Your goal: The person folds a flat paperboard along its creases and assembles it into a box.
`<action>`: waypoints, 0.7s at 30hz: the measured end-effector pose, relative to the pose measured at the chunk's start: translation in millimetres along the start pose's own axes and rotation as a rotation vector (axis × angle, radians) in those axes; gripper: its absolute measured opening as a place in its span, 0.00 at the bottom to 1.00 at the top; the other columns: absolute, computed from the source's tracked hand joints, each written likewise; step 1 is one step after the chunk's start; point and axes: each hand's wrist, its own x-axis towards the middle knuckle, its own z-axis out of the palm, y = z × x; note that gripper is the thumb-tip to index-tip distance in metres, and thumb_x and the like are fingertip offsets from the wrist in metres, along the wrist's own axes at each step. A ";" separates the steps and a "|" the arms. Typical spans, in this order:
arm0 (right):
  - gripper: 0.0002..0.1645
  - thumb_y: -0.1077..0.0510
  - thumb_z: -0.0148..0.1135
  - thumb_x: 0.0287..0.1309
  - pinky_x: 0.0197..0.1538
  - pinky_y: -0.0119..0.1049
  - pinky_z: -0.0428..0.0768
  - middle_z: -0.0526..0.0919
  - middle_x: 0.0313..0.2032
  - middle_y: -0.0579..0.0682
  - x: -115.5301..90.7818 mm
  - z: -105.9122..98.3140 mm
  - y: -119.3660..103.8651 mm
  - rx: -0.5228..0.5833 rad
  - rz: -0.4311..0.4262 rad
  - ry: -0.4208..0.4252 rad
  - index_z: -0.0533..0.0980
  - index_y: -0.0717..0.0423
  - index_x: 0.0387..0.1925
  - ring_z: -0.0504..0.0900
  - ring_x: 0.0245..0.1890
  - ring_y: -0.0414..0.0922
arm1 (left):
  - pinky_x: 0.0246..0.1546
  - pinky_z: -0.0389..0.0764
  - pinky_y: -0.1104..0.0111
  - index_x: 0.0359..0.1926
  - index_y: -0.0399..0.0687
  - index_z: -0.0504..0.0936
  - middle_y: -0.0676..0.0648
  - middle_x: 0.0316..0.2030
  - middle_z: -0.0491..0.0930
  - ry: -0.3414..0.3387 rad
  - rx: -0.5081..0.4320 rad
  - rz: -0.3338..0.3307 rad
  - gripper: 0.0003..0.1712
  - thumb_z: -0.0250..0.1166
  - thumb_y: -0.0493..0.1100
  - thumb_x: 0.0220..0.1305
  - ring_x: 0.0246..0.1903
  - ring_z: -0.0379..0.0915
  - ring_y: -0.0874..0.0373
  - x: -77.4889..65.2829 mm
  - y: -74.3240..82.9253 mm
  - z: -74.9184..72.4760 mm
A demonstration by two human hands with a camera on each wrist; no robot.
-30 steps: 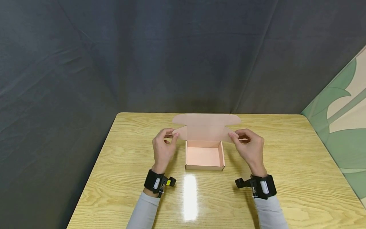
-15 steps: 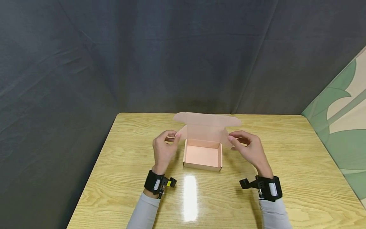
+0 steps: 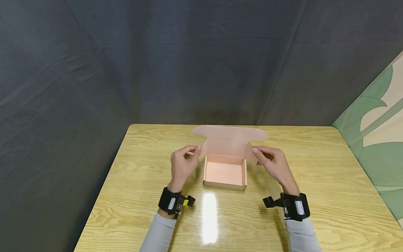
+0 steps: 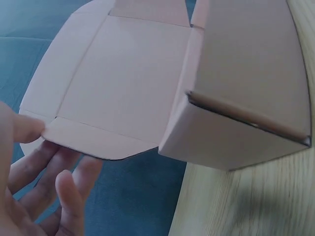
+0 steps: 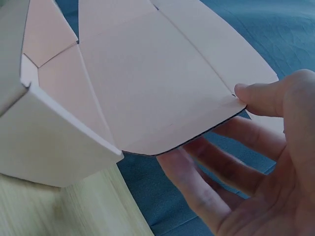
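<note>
A small pinkish cardboard box (image 3: 224,184) stands on the table, its inside bare and its lid (image 3: 227,147) raised at the back. On the lid's left, my left hand (image 3: 183,167) pinches the side flap (image 4: 98,140) at its outer corner, thumb on top and fingers beneath. My right hand (image 3: 277,167) pinches the other side flap (image 5: 182,130) in the same manner, as the right wrist view shows. Both flaps are bent in from the lid panel. Along the lid's top edge, the front flap (image 3: 230,132) with rounded ends sticks up and is held by neither hand.
A wood-grain table (image 3: 145,147) carries the box. Behind it hangs a dark curtain (image 3: 201,63). Fabric with green leaf shapes (image 3: 381,140) borders the right side. Each wrist wears a black strap with a small camera arm (image 3: 274,202).
Both side flaps have folded further inward from the lid, the right one first. My left hand has shifted slightly right. The box has turned a little on the table.
</note>
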 end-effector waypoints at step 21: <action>0.30 0.52 0.59 0.80 0.35 0.40 0.85 0.84 0.29 0.56 -0.8 -0.6 -0.7 0.136 0.087 -0.185 0.72 0.61 0.75 0.84 0.27 0.44 | 0.18 0.69 0.72 0.67 0.51 0.84 0.45 0.60 0.88 -0.346 -0.097 -0.076 0.20 0.62 0.45 0.81 0.25 0.82 0.61 -2.0 0.7 -5.6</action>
